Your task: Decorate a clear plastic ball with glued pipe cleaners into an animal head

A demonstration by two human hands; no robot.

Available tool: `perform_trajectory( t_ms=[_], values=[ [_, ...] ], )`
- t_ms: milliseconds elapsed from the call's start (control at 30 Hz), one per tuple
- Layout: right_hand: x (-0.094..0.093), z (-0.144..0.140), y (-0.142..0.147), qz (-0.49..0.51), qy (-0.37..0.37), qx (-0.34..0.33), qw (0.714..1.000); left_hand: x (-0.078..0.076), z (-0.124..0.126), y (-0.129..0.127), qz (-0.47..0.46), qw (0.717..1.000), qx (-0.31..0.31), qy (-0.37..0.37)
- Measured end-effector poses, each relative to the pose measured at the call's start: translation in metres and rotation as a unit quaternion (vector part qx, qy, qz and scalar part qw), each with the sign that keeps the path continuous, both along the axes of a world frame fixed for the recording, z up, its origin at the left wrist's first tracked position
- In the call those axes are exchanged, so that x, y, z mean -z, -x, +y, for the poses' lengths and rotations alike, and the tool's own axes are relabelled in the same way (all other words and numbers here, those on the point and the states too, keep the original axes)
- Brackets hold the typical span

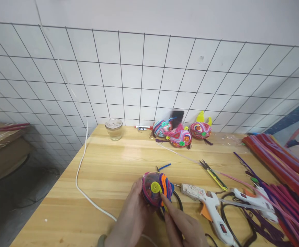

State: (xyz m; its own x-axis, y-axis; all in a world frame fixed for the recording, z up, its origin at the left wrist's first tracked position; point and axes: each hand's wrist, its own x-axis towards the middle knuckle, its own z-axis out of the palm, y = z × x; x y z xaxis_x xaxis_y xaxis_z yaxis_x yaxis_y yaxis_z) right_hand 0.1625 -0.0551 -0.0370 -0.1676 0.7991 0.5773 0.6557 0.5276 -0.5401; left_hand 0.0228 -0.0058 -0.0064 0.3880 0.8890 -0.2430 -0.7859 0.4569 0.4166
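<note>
My left hand (131, 212) grips a clear ball (148, 185) from its left side. Orange, blue and magenta fuzzy strips like pipe cleaners cover part of it. A yellow pipe cleaner (155, 187), coiled into a flat spiral, lies against the front of the ball. With its fingers closed, my right hand (182, 223) pinches the tail of that yellow strip, the index fingertip touching the ball beside the spiral. A blue pipe cleaner piece (164, 166) and a dark pointed tip show just behind the ball.
A white glue gun (211, 206) lies right of my hands, a second glue gun (257, 202) beyond it. Yellow-handled snips (213, 175), pipe cleaner bundles (280, 164), decorated balls (180, 137) and a glass jar (114, 129) are on the table. A white cord (81, 171) crosses the left side.
</note>
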Motion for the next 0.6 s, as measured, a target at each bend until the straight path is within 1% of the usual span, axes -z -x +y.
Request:
perform_trajectory(
  t_ms=[167, 267, 433, 500, 600],
  values=[
    [0.002, -0.001, -0.001, 0.009, -0.004, 0.019, 1.000, -0.001, -0.001, 0.000, 0.058, 0.998, -0.010, -0.005],
    [0.006, -0.001, -0.001, -0.002, -0.002, 0.010, 1.000, 0.000, -0.001, 0.001, 0.080, 0.997, -0.012, 0.001],
    [0.015, -0.002, -0.001, -0.001, -0.007, -0.004, 1.000, 0.005, -0.001, 0.002, 0.093, 0.995, -0.024, -0.005],
    [0.015, -0.002, -0.001, -0.001, -0.011, -0.004, 1.000, 0.006, -0.002, 0.002, 0.100, 0.995, -0.028, -0.004],
    [0.009, 0.000, -0.003, 0.000, -0.013, -0.009, 1.000, 0.002, -0.002, 0.002, 0.098, 0.995, -0.033, 0.001]
  ],
)
